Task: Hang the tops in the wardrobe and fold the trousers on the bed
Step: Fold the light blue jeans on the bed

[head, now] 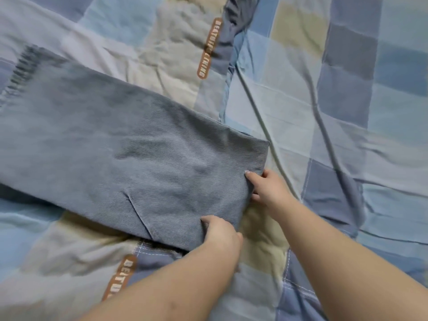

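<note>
The trousers (129, 144) are blue denim with a fine diagonal weave, lying flat as a long broad band from the upper left of the frame down to the centre. Their far end at the upper left is frayed into a dark fringe, and a stitched seam runs slantwise near the lower edge. The near end is a straight, folded-looking edge just right of centre.

Under them lies the bed (347, 112), covered by a soft, rumpled quilt in checks of pale blue, darker blue, beige and white. Two orange labels with white lettering sit on it, one at the top centre (209, 48) and one at the lower centre (120, 278). A thin pale cord (266, 126) runs diagonally across the quilt just right of the trousers' end.

Both hands grip the near edge of the trousers. The left hand (222, 232), at the lower corner, pinches the cloth with thumb on top and fingers tucked beneath. The right hand (266, 186), at the upper corner, holds the edge likewise, thumb over the denim.
</note>
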